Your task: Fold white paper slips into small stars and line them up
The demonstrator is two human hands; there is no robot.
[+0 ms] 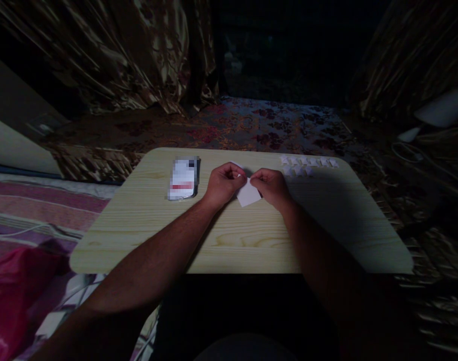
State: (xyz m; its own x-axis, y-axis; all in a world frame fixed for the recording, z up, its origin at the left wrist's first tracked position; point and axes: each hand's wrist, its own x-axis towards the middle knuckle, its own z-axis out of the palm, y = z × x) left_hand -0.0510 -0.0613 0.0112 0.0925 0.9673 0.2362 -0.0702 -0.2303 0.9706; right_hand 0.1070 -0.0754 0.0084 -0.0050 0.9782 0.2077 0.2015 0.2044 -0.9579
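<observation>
Between my two hands is a small white sheet of paper (248,194), held just above the table's middle with one corner pointing toward me. My left hand (225,183) pinches its left side between thumb and fingers. On the other side, the thumb and fingers of my right hand (271,185) close on the paper's upper right part. Both thumbs are near each other at the upper edge. Another pale edge shows behind the left fingers; I cannot tell whether it belongs to the same sheet.
A light wood-grain table (247,255) stands before me. At its back right lie two rows of small folded white pieces (307,162). A blurred-out white box or phone (182,178) lies left. Beyond are a patterned cloth ledge (259,125), a lamp (443,108) and a pink bag (18,296).
</observation>
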